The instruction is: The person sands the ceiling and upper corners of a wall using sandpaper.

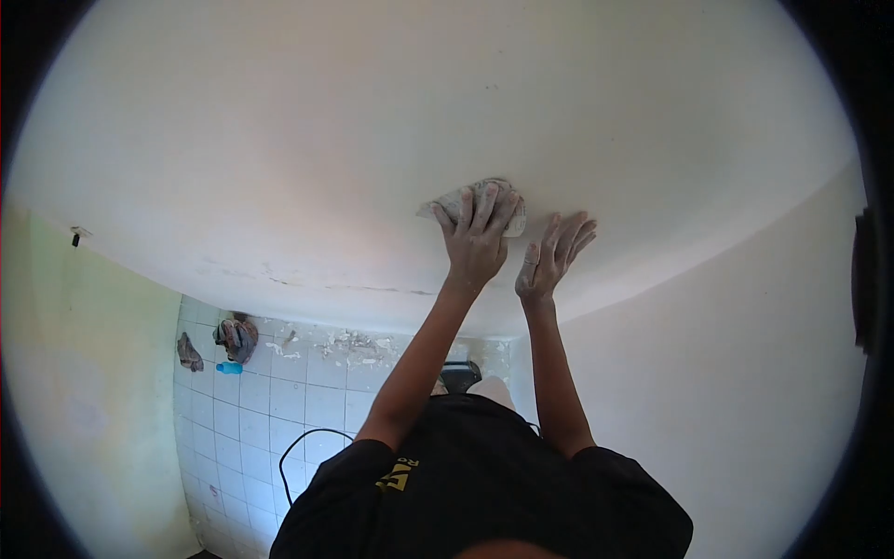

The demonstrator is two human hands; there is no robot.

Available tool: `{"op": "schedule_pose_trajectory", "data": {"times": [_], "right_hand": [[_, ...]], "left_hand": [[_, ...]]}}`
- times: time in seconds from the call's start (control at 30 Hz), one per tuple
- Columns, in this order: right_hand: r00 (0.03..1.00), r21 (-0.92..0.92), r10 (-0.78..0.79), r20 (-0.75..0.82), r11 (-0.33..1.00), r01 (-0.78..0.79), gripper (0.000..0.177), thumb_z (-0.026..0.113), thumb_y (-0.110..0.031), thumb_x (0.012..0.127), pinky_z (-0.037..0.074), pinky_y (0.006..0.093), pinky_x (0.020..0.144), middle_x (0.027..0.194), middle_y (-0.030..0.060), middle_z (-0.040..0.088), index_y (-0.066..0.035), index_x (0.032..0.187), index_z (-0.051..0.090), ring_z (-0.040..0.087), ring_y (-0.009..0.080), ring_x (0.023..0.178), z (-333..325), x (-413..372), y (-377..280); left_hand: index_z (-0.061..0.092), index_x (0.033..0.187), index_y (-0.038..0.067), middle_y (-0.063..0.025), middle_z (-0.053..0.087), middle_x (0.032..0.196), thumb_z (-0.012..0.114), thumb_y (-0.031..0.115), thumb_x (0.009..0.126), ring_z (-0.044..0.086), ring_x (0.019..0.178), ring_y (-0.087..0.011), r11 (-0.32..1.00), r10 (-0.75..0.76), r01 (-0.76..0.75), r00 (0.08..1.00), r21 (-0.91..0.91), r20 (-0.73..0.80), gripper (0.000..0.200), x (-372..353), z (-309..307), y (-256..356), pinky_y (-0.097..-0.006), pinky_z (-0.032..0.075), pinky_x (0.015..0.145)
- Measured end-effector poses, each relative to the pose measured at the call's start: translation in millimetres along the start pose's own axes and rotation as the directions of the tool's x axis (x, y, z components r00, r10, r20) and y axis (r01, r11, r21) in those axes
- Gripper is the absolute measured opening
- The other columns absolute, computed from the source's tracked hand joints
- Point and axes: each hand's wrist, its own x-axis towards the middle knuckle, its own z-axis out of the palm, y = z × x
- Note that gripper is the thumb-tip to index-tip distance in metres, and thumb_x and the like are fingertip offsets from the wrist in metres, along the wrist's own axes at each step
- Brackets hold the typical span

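Observation:
My left hand (pixel 477 238) presses a grey, dust-covered sheet of sandpaper (pixel 451 201) with printing on its back against the pale wall (pixel 372 121). Its fingers are spread over the sheet, whose edges show beyond the fingertips on both sides. Just to the right, my right hand (pixel 551 261) is raised with fingers stretched out and nothing in it, its fingertips right at the wall surface. White dust coats the fingers of both hands.
Flaked debris (pixel 358 347) lies along the wall's foot on the tiled floor (pixel 284 396). At the left are a cloth bundle (pixel 238 339), a crumpled rag (pixel 189 353) and a blue bottle (pixel 229 368). A black cable (pixel 284 456) loops beside me. Side walls (pixel 726 354) close in.

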Motion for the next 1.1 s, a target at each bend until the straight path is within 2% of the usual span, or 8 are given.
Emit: {"op": "schedule_pose_trajectory", "data": {"times": [0.23,0.3,0.37,0.57,0.7,0.9,1.0,1.1], "right_hand": [[0.969,-0.113,-0.142,-0.203,0.986,0.121,0.047,0.036,-0.034,0.099,-0.009,0.067,0.107,0.153,0.0254,0.021,-0.012,0.139,0.046,0.004,0.0448,0.144,24.1,69.0,-23.9],[0.962,-0.132,-0.124,-0.243,0.987,0.094,0.047,0.036,-0.035,0.099,-0.009,0.0674,0.107,0.153,0.0254,0.021,-0.013,0.139,0.047,0.004,0.0455,0.143,29.3,78.3,-35.5],[0.951,-0.144,-0.109,-0.29,0.987,0.069,0.047,0.036,-0.037,0.099,-0.009,0.0677,0.106,0.153,0.0254,0.021,-0.014,0.138,0.048,0.004,0.0462,0.143,36.5,84.1,-44.8],[0.946,-0.116,-0.117,-0.304,0.99,0.085,0.048,0.032,-0.035,0.101,-0.007,0.0662,0.108,0.153,0.0253,0.021,-0.012,0.14,0.046,0.004,0.0462,0.143,39.6,81.9,-45.1],[0.939,-0.152,-0.154,-0.308,0.982,0.111,0.05,0.03,-0.032,0.101,-0.008,0.0564,0.112,0.153,0.0243,0.021,-0.005,0.141,0.043,0.007,0.0406,0.145,32.9,85.4,-52.9],[0.945,-0.131,-0.145,-0.294,0.985,0.111,0.046,0.033,-0.031,0.101,-0.008,0.0631,0.109,0.153,0.0241,0.022,-0.009,0.141,0.044,0.005,0.0437,0.144,30.4,85.4,-50.0],[0.942,-0.111,-0.149,-0.301,0.986,0.121,0.045,0.035,-0.029,0.101,-0.007,0.0636,0.109,0.153,0.0238,0.022,-0.009,0.14,0.044,0.006,0.0436,0.144,28.1,85.5,-52.1],[0.95,-0.172,-0.134,-0.283,0.981,0.087,0.047,0.032,-0.03,0.101,-0.005,0.0591,0.112,0.153,0.0241,0.024,-0.006,0.14,0.045,0.01,0.0424,0.144,24.2,85.1,-53.7]], "left_hand": [[0.037,0.147,0.018,-0.015,0.016,0.157,0.044,0.026,0.093,0.005,0.145,-0.0411,0.985,-0.168,0.148,0.943,-0.093,-0.286,0.055,195.3,-125.0,-43.6,-0.0656,-0.005,0.108],[0.035,0.146,0.013,-0.0104,0.023,0.156,0.051,0.025,0.095,0.013,0.145,-0.0334,0.934,-0.307,0.348,0.899,0.083,-0.313,0.055,211.6,-136.2,-41.4,-0.0591,0.002,0.115],[0.04,0.145,0.021,-0.0109,0.021,0.157,0.046,0.022,0.088,0.011,0.145,-0.0384,0.977,-0.215,0.197,0.911,-0.085,-0.353,0.057,177.7,-110.7,-49.1,-0.0695,-0.004,0.106],[0.049,0.139,0.031,-0.0021,0.027,0.156,0.049,0.027,0.089,0.009,0.147,-0.03,1.0,-0.022,0.022,1.0,-0.001,0.0,0.05,11.8,-24.1,-27.1,-0.0708,-0.002,0.106],[0.04,0.144,0.025,-0.0076,0.024,0.156,0.048,0.028,0.091,0.01,0.146,-0.0326,0.995,-0.091,0.095,0.985,0.022,-0.145,0.054,148.5,-108.1,-55.7,-0.0692,0.003,0.107],[0.034,0.147,0.015,-0.0152,0.017,0.157,0.046,0.03,0.095,0.012,0.144,-0.0403,0.975,-0.179,0.22,0.874,0.04,-0.451,0.056,260.5,-184.9,-101.9,-0.0655,0.006,0.109],[0.026,0.149,0.011,-0.0162,0.016,0.157,0.045,0.033,0.095,0.009,0.145,-0.0406,0.948,-0.197,0.244,0.955,0.206,-0.224,0.061,186.6,-138.5,-76.0,-0.0651,0.007,0.11],[0.041,0.144,0.023,-0.0083,0.023,0.157,0.055,0.036,0.087,0.01,0.146,-0.0342,0.988,-0.085,0.083,0.996,0.13,0.009,0.061,54.0,-55.7,-53.2,-0.071,0.005,0.105]]}}
